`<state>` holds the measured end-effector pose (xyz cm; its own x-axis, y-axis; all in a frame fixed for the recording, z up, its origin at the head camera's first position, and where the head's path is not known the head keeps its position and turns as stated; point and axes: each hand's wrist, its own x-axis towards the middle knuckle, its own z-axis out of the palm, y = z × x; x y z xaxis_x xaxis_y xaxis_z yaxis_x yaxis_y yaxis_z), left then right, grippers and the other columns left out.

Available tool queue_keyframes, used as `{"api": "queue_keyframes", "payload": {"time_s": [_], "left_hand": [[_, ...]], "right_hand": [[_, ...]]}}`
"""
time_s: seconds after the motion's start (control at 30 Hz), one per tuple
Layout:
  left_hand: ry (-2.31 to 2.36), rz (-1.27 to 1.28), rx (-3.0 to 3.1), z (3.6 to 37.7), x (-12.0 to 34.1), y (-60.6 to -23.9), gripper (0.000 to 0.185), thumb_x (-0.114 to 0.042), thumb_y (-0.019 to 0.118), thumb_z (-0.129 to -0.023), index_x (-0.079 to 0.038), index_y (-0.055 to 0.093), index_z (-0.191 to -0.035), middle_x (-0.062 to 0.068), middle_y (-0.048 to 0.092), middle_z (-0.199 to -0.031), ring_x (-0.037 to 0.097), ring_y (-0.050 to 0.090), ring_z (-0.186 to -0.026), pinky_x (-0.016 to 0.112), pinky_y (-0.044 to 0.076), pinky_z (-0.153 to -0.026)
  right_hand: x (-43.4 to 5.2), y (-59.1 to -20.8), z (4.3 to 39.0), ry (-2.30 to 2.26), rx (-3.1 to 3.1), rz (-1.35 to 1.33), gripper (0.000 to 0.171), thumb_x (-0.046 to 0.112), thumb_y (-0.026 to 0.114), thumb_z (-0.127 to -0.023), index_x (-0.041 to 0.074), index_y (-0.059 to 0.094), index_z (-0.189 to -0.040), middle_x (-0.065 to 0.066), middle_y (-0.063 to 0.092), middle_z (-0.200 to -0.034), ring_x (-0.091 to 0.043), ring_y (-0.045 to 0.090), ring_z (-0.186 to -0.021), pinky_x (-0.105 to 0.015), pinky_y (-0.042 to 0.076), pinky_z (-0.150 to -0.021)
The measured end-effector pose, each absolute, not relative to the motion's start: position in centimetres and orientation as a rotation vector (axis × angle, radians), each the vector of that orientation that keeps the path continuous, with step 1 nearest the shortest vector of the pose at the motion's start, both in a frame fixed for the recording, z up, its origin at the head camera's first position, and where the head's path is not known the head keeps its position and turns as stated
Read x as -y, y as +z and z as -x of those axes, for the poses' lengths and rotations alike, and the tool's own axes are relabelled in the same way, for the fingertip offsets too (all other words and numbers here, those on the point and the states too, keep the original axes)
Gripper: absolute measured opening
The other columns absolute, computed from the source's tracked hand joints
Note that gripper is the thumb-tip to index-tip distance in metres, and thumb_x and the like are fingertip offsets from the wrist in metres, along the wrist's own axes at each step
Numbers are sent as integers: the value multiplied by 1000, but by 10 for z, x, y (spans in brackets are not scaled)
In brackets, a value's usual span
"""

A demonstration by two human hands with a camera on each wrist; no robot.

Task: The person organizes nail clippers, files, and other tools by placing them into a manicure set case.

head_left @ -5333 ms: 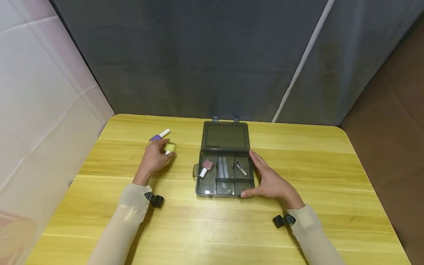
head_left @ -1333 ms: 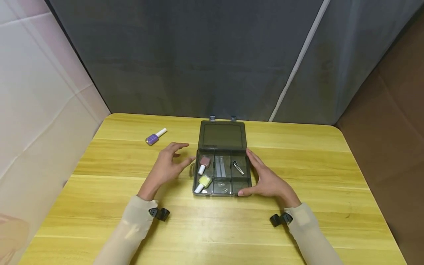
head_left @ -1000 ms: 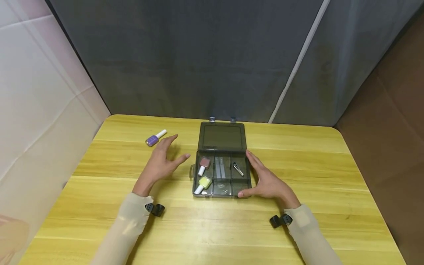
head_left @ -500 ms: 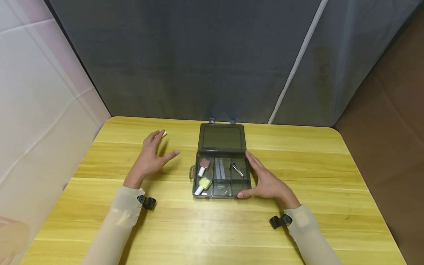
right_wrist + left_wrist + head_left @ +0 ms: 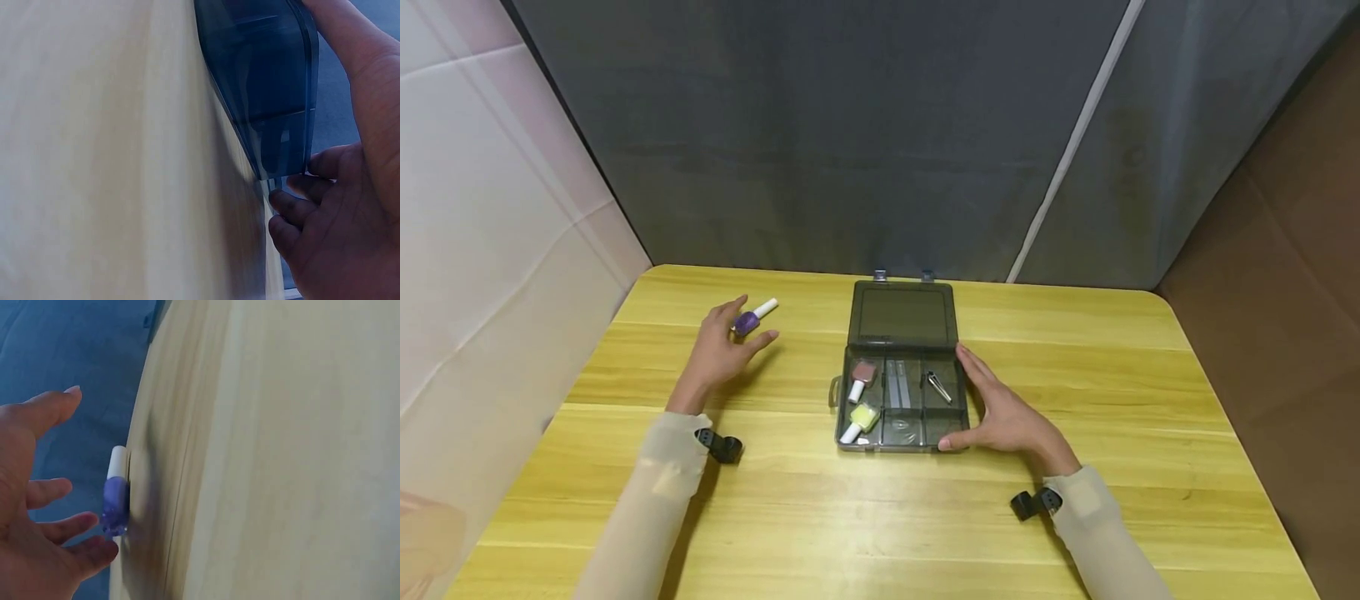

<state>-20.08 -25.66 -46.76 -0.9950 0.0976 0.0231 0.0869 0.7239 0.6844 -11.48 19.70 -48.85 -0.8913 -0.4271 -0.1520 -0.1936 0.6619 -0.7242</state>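
Observation:
A dark see-through compartment box (image 5: 895, 447) lies on the table with its lid (image 5: 901, 312) folded open at the back. In it are a pink polish bottle (image 5: 862, 372), a yellow-green polish bottle (image 5: 863, 416), a nail file (image 5: 898, 380) and a nail clipper (image 5: 938, 383). My right hand (image 5: 981, 406) rests with straight fingers along the box's right side (image 5: 262, 81), thumb at the front corner. My left hand (image 5: 733, 337) hovers with spread fingers around a purple polish bottle (image 5: 747, 322) lying on the table. In the left wrist view the fingers (image 5: 69, 528) are close beside the bottle (image 5: 114, 503), not closed on it.
The yellow wooden table (image 5: 880, 517) has a rounded far edge against a grey curtain (image 5: 850, 150). A white wall (image 5: 490, 208) stands on the left. Black wrist cameras (image 5: 721, 447) (image 5: 1033, 502) sit under both sleeves.
The yellow-green bottle, earlier in my left hand, now lies in the box's front left compartment. My left hand has moved left and back to the purple bottle. The right hand stays put.

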Motion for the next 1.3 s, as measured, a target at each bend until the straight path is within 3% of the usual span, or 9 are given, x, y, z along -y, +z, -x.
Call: {"api": "queue_keyframes", "payload": {"time_s": [0.23, 0.67, 0.8, 1.3], "left_hand": [[1286, -29, -2806, 211, 263, -470, 82, -42, 68, -99, -5, 30, -162, 34, 35, -156, 50, 43, -140, 61, 41, -113], [1236, -65, -2909, 220, 264, -479, 44, -1, 60, -101, 6, 55, -144, 33, 53, -142, 47, 57, -123, 58, 47, -107], [1211, -37, -2919, 218, 262, -478, 42, -1, 61, -100, 5, 58, -141, 31, 58, -134, 44, 60, -115, 56, 50, -100], [1286, 16, -2857, 204, 245, -471, 43, -7, 69, -97, 2, 61, -138, 27, 63, -127, 42, 63, -113, 54, 54, -97]], "right_hand": [[-197, -489, 114, -1074, -2564, 476, 143, 68, 89, -63, 32, -4, -166, 6, -3, -174, -34, 15, -159, -63, 30, -121], [-197, -487, 114, -1079, -2554, 459, 143, 67, 90, -63, 33, -4, -166, 3, -2, -175, -35, 14, -159, -64, 28, -121], [-197, -488, 114, -1079, -2553, 462, 143, 68, 89, -63, 34, -4, -166, 4, -2, -175, -35, 14, -160, -64, 28, -122], [-197, -489, 114, -1065, -2557, 459, 143, 69, 89, -63, 34, -4, -166, 4, -1, -174, -35, 16, -159, -64, 29, -121]]}}
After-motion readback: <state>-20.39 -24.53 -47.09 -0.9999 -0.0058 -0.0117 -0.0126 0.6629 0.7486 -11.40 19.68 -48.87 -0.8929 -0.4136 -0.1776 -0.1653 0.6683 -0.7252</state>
